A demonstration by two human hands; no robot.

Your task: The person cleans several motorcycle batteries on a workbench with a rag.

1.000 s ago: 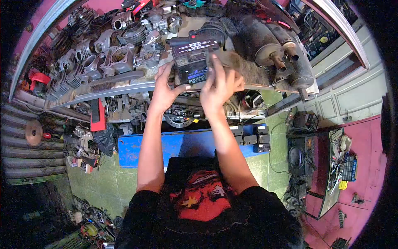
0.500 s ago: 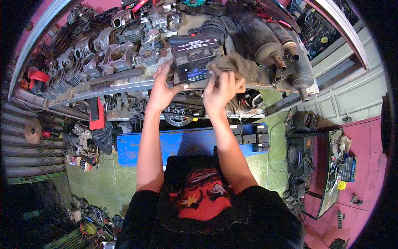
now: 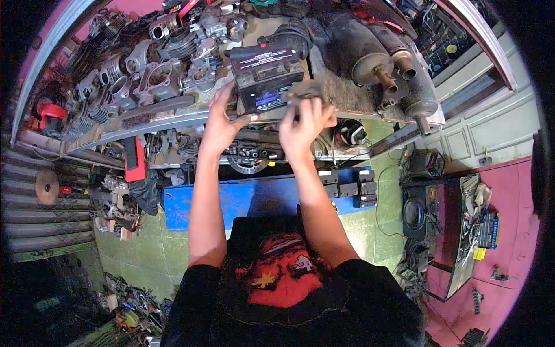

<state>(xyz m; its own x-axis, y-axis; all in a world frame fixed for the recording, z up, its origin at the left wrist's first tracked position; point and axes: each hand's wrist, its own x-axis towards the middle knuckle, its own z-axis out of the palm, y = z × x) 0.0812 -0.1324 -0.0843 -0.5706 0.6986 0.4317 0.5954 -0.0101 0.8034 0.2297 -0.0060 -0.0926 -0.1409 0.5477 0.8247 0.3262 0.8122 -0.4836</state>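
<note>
A black battery (image 3: 269, 72) with white print on top and a blue-purple label on its front stands upright at the front of the wooden bench. My left hand (image 3: 219, 124) braces its near left corner, fingers along the left side and thumb stretched out at the lower front edge. In my right hand (image 3: 305, 124), fingers curled closed, is a grey-brown rag (image 3: 307, 89), blurred by motion. The rag overlaps the battery's right front corner.
Engine cylinders (image 3: 159, 81) and a wire brush (image 3: 156, 110) lie left on the bench (image 3: 341, 101). Exhaust mufflers (image 3: 376, 72) crowd the right, their pipes jutting past the front edge. Several more batteries (image 3: 364, 188) stand on a low blue bench (image 3: 196, 202) below.
The battery appears slightly lower and more turned in view. My right hand and rag have shifted left and down along its front; my left hand stays at the left corner.
</note>
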